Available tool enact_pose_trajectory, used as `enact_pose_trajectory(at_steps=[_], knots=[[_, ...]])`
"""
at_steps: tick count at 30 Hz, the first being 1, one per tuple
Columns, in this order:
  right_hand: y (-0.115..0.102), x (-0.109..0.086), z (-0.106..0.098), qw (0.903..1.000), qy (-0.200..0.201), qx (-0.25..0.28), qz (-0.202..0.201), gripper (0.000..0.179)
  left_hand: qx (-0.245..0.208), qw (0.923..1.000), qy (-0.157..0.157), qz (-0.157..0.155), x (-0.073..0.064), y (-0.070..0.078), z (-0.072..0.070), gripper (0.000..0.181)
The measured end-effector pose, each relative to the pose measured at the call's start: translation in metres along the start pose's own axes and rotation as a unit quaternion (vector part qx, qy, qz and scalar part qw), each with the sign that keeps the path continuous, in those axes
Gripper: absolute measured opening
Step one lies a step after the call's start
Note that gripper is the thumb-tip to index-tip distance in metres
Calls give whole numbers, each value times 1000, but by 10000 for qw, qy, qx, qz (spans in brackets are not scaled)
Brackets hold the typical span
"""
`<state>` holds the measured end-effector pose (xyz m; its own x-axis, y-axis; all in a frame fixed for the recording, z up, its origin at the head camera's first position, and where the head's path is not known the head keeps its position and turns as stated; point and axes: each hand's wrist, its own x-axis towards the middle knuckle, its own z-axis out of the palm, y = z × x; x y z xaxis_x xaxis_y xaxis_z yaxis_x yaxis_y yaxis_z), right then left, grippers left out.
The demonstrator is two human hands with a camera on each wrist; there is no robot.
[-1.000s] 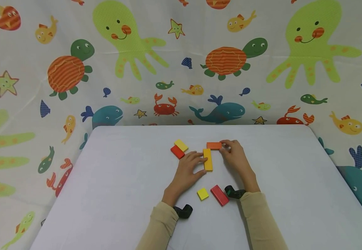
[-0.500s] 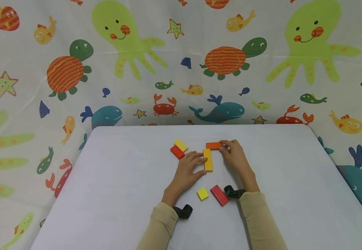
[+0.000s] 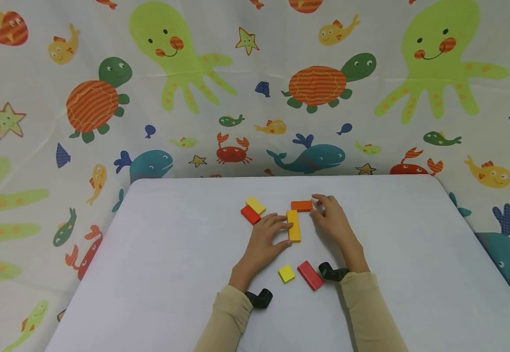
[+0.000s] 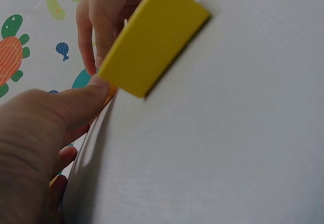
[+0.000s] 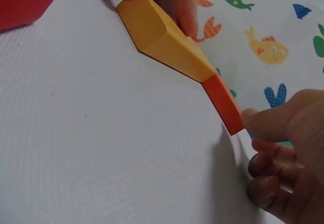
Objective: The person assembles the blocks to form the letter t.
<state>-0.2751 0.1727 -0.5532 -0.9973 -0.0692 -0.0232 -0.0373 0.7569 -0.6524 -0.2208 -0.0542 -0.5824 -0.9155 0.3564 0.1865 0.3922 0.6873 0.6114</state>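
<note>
On the white table, an amber block (image 3: 293,226) lies lengthwise, its far end against a crosswise orange block (image 3: 301,206). My left hand (image 3: 265,239) holds the amber block, thumb at its near end and fingertips along its left side. At the right end of the orange block is my right hand (image 3: 331,217), thumb and index finger spread apart. The right wrist view shows its thumb (image 5: 266,124) right at the end of the orange block (image 5: 223,104), other fingers loosely bent below. In the left wrist view, a yellow block (image 4: 154,39) partly covers the hands.
Beyond the left hand, a red block (image 3: 250,214) lies against a pale yellow block (image 3: 255,205). Nearer the person are a small yellow block (image 3: 286,274) and a long red block (image 3: 310,275), close to the right wrist's black camera (image 3: 333,272). A sea-animal curtain (image 3: 255,112) hangs behind the table.
My right index fingertip has lifted off the orange block's corner, and its fingers have spread slightly. The left hand and the blocks stay in place.
</note>
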Motion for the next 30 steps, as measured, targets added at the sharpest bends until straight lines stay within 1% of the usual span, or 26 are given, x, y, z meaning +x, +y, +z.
enact_pose_trajectory(at_steps=[6, 9, 18, 24, 30], knots=[[-2, -3, -1, 9990, 316, 207, -245, 42, -55, 10000, -42, -45, 0, 0, 0, 44], [-2, -2, 0, 9981, 376, 322, -377, 40, -65, 10000, -48, -56, 0, 0, 0, 44], [0, 1, 4, 9953, 450, 638, -574, 37, -24, 10000, -50, -58, 0, 0, 0, 44], [3, 3, 7, 9945, 316, 749, -656, 37, -41, 10000, -21, -23, 0, 0, -1, 44], [7, 4, 11, 9929, 117, 809, -869, 39, -53, 10000, 5, 25, 0, -1, -1, 44]])
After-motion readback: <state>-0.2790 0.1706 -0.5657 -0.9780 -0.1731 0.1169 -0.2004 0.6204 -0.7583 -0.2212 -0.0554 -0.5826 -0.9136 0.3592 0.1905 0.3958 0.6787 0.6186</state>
